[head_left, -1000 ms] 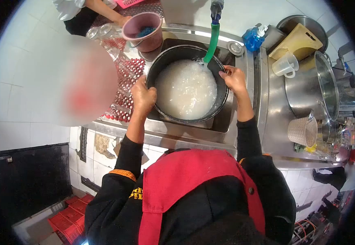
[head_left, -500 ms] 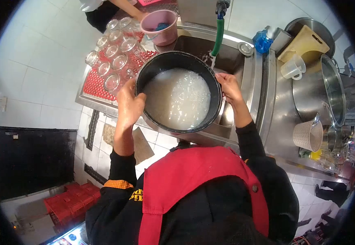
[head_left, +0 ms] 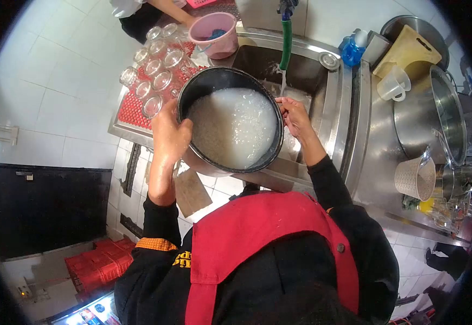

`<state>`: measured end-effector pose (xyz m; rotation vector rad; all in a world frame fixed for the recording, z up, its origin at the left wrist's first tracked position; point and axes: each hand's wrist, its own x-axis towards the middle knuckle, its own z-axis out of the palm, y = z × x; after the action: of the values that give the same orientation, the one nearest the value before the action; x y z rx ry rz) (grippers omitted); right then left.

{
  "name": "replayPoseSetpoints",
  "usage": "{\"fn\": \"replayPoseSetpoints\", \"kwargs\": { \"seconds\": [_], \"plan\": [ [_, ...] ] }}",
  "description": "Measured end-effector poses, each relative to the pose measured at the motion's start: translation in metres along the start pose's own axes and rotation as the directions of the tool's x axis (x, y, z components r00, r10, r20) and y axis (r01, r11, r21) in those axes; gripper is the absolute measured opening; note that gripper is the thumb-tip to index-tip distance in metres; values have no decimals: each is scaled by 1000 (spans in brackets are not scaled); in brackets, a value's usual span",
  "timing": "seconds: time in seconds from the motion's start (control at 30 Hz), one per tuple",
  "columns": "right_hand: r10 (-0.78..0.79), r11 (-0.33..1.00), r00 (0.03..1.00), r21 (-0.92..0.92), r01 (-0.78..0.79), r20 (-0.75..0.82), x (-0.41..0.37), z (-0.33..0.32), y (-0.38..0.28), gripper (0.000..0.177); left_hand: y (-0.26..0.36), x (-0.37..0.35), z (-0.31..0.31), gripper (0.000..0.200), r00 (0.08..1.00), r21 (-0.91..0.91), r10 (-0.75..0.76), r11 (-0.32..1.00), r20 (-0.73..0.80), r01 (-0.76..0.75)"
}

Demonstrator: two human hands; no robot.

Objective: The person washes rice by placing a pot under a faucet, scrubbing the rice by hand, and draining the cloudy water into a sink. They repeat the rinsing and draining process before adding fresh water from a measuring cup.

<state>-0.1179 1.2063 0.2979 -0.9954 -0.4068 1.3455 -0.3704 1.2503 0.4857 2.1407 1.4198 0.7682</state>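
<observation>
A deep dark-walled pot (head_left: 218,81) holds cloudy white water with rice grains (head_left: 233,130) visible beneath it. My left hand (head_left: 169,132) is wrapped over the pot's left rim, thumb toward the inside. On the opposite side, my right hand (head_left: 296,115) pinches the right edge of the pot. Both hands hold the pot over the front left part of the steel sink (head_left: 309,70). Behind it a green hose (head_left: 286,46) runs a stream of water into the basin, outside the pot.
Several upturned glass mugs (head_left: 161,81) stand on a red perforated mat (head_left: 130,111) at the left. Behind them, another person's hand (head_left: 190,20) is at a pink bucket (head_left: 214,43). At the right are a clear jug (head_left: 394,84), a large steel pot (head_left: 417,122) and a woven-pattern basket (head_left: 415,180).
The pot has shifted left and slightly toward me, away from the hose's stream, with both hands still on it. More of the sink basin shows now.
</observation>
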Motion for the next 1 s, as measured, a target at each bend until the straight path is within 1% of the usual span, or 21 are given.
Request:
{"fn": "replayPoseSetpoints", "kwargs": {
  "seconds": [0.07, 0.13, 0.2, 0.23, 0.3, 0.33, 0.4, 0.43, 0.47, 0.5, 0.53, 0.57, 0.6, 0.67, 0.73, 0.8, 0.83, 0.9, 0.93, 1.0],
  "plan": [
    [1, 1000, 1000, 20, -1, -1, 3, -5, 7, 20, 4, -1, -1, 38, 999, 48, 45, 998, -12, -44],
    [5, 999, 1000, 39, -5, 1, 8, -12, 16, 21, 10, -1, 0, 38, 999, 41, 46, 998, -10, -45],
    [37, 999, 996, -5, -37, 84, 11, -18, 21, 21, 12, 0, 0, 37, 999, 35, 44, 998, -9, -44],
    [36, 999, 996, -2, -36, 84, 13, -18, 26, 21, 12, 0, 1, 37, 998, 72, 62, 996, -18, -60],
    [-30, 987, 998, 161, 22, 47, 14, -10, 33, 20, 13, -1, 2, 36, 996, 110, 80, 991, -24, -77],
    [-31, 986, 998, 162, 23, 47, 13, -10, 34, 20, 16, -1, 1, 35, 997, 95, 80, 992, -14, -78],
    [-23, 973, 992, 230, -6, 126, 14, -13, 37, 21, 18, -1, 1, 35, 997, 82, 79, 994, -5, -79],
    [-23, 973, 992, 231, -6, 126, 15, -14, 39, 21, 18, -1, 2, 35, 993, 93, 121, 988, -12, -120],
    [-39, 964, 986, 266, -5, 160, 15, -15, 41, 22, 19, 0, 2, 35, 986, 103, 164, 982, -20, -161],
    [-56, 954, 980, 300, -5, 193, 16, -17, 43, 23, 19, 0, 3, 35, 986, 103, 164, 982, -20, -161],
    [-56, 954, 979, 300, -5, 194, 17, -18, 45, 23, 19, 0, 3, 35, 982, 122, 185, 976, -24, -181],
    [-36, 945, 976, 325, -37, 216, 19, -19, 45, 24, 19, 0, 3, 35, 978, 141, 206, 970, -27, -200],
    [-17, 935, 971, 349, -69, 239, 20, -20, 46, 25, 19, 0, 3, 35, 978, 141, 206, 969, -28, -200],
    [-22, 929, 968, 363, -73, 251, 21, -20, 48, 28, 20, 1, 4, 35, 984, 152, 177, 974, -29, -171],
    [-27, 923, 965, 377, -76, 262, 21, -19, 48, 30, 19, 2, 5, 35, 981, 158, 192, 970, -23, -186],
    [-96, 863, 931, 496, -99, 353, 23, -20, 51, 34, 19, 3, 5, 36, 978, 162, 207, 966, -17, -201],
    [-96, 863, 931, 496, -98, 351, 24, -22, 52, 34, 20, 4, 5, 36, 979, 153, 204, 968, -5, -200],
    [-115, 817, 900, 556, -155, 420, 21, -19, 48, 34, 22, 4, 6, 36, 980, 142, 201, 970, 8, -200],
    [-115, 817, 901, 556, -154, 418, 22, -17, 48, 34, 23, 5, 6, 36, 978, 151, 210, 967, 2, -208],
    [11, 839, 958, 519, -164, 285, 29, -15, 49, 36, 26, 5, 7, 35, 976, 161, 218, 963, -4, -215]
  ]
}}
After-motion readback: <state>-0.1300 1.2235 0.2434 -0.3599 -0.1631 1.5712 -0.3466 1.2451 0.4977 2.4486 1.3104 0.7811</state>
